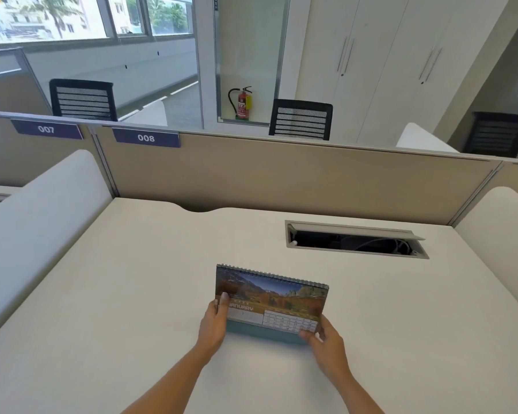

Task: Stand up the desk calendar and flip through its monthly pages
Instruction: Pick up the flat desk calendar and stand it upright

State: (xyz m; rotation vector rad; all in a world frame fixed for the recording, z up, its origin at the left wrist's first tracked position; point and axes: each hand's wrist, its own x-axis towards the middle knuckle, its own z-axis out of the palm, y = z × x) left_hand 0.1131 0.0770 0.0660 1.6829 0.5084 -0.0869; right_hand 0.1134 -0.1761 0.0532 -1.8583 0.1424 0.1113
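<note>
The desk calendar (271, 300) stands tilted on the white desk (132, 294), spiral binding at the top. Its front page shows a mountain landscape, the word JANUARY and a date grid. My left hand (214, 324) grips the calendar's lower left edge, thumb on the front page. My right hand (326, 342) pinches the lower right corner of the page, fingers over the date grid. The teal base shows below the page between my hands.
An open cable tray (356, 240) with wires inside is sunk into the desk at the back right. A beige partition (281, 174) closes the far edge; white side dividers (42, 222) stand left and right. Black chairs and a fire extinguisher lie beyond.
</note>
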